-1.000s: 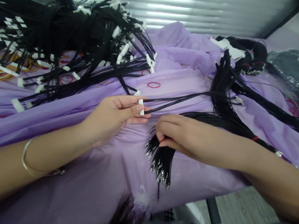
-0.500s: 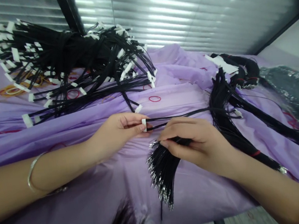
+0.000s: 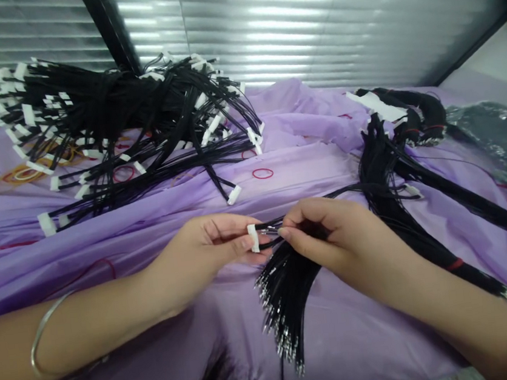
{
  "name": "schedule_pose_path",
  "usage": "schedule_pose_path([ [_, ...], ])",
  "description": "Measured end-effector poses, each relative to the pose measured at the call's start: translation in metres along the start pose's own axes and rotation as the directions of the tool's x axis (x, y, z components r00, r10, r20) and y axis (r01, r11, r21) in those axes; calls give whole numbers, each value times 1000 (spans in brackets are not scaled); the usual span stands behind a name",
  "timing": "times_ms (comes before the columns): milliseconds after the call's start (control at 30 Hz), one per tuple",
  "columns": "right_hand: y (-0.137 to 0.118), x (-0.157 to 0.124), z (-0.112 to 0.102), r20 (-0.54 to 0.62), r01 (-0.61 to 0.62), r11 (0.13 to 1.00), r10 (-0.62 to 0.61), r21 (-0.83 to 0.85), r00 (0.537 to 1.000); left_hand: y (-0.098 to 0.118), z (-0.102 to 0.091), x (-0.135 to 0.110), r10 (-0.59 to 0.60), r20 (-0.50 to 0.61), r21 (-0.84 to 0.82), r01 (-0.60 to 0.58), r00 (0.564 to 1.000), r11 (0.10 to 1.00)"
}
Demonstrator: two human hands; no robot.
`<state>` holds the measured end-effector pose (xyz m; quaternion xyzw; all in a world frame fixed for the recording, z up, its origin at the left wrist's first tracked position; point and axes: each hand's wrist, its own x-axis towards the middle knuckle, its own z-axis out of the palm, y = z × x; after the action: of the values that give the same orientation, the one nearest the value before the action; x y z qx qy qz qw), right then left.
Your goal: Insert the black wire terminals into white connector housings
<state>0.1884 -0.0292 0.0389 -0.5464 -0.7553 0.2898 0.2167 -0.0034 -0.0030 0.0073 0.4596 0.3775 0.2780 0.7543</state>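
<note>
Between the thumb and fingers of my left hand [image 3: 216, 243] is a small white connector housing [image 3: 253, 238] with black wires running out to the right. My right hand [image 3: 331, 227] is closed just beside it, pinching a thin black wire [image 3: 273, 231] whose metal tip points at the housing. Whether the tip touches the housing is too small to tell. Below the right hand fans a bundle of black wires [image 3: 288, 296] with bare silvery terminals, partly hidden under the palm.
A big heap of black cables with white connectors [image 3: 110, 102] lies at the back left. Further wire bundles [image 3: 382, 157] lie on the right near a clear plastic bag [image 3: 498, 131]. Red rubber bands [image 3: 262, 173] are scattered on the purple cloth [image 3: 306, 166]. Blinds stand behind.
My right hand has moved up from the terminal ends to the housing, with a wire pinched in its fingers. The left hand keeps its hold on the housing. The view has shifted slightly.
</note>
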Motion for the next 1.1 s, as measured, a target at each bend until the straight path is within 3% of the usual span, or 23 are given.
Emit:
schedule_pose_path([
  [633,6,0,11,-61,120,989,-125,-81,990,-1,1,1,-67,-10,83,68,998,994],
  [900,6,1,14,-42,90,994,-93,-68,995,-2,2,1,-46,-17,118,48,999,992],
  [1100,8,2,17,-5,147,987,-147,-71,989,0,5,1,-45,-35,136,49,998,989],
])
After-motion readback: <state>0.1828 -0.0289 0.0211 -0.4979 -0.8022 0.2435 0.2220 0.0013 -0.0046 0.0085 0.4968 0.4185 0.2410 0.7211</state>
